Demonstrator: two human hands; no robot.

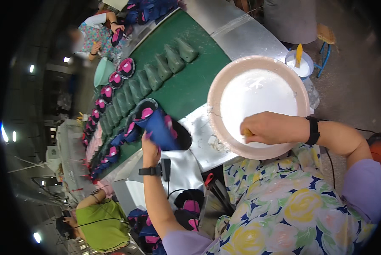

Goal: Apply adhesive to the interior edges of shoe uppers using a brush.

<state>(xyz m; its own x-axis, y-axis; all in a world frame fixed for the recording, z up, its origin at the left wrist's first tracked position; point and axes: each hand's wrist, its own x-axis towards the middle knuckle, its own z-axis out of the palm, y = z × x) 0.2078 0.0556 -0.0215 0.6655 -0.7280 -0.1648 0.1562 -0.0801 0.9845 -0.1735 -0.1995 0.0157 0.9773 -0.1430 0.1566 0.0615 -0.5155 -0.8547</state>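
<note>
My left hand (150, 149) grips a dark blue shoe upper (158, 127) with pink patches, holding it above the metal table edge beside the green belt. The upper's opening is dark. My right hand (272, 126) is closed over the near part of a pale pink basin (215, 95) filled with white liquid (254, 91). Between its fingers shows a small yellowish piece (247, 132); most of it is hidden, so its kind cannot be made out. A crack runs in the basin's left wall.
Along the green belt (201, 83) stand dark green shoe lasts (173, 58) and a row of pink-and-blue uppers (125, 68). A small pail (310, 66) with a yellow brush (299, 55) is behind the basin. More uppers (191, 207) lie below. Co-workers (99, 40) stand across and at left.
</note>
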